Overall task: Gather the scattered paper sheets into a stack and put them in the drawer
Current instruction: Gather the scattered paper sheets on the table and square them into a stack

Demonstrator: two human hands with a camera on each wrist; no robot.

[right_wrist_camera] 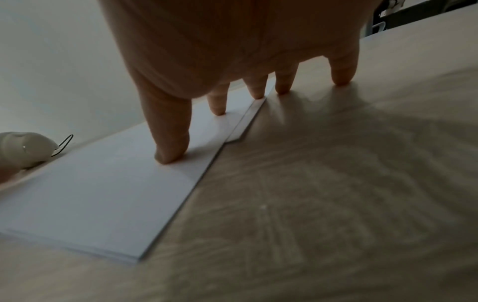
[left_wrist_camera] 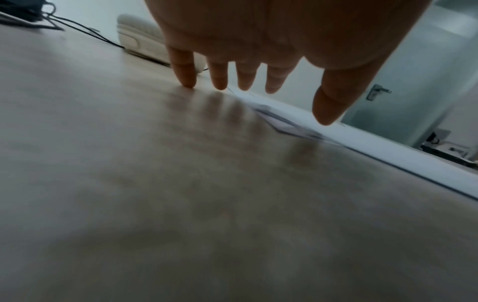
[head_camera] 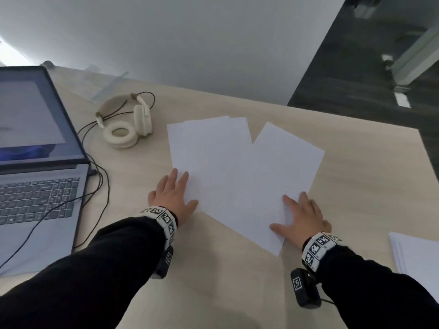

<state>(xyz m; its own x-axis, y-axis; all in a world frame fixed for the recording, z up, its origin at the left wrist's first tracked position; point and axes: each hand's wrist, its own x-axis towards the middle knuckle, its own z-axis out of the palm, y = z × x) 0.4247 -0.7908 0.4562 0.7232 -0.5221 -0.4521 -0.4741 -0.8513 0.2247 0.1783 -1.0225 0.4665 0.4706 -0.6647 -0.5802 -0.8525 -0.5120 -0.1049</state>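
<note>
Fingers (right_wrist_camera: 170, 151) pressing overlapped paper sheets (head_camera: 237, 167), sheet count unclear

Soft, cool, even light fills the head view; the overlapping white paper sheets (head_camera: 237, 167) are so bright that their edges barely separate. Straight lines bow toward the frame edges, and the far corners look smeared. Both wrist views are dimmer and grainy. In them the left hand (left_wrist_camera: 258, 40) and right hand (right_wrist_camera: 220, 51) appear as backlit, dark shapes, casting soft finger shadows on the pale wood-grain tabletop (right_wrist_camera: 336, 183), whose near part is blurred.
</note>
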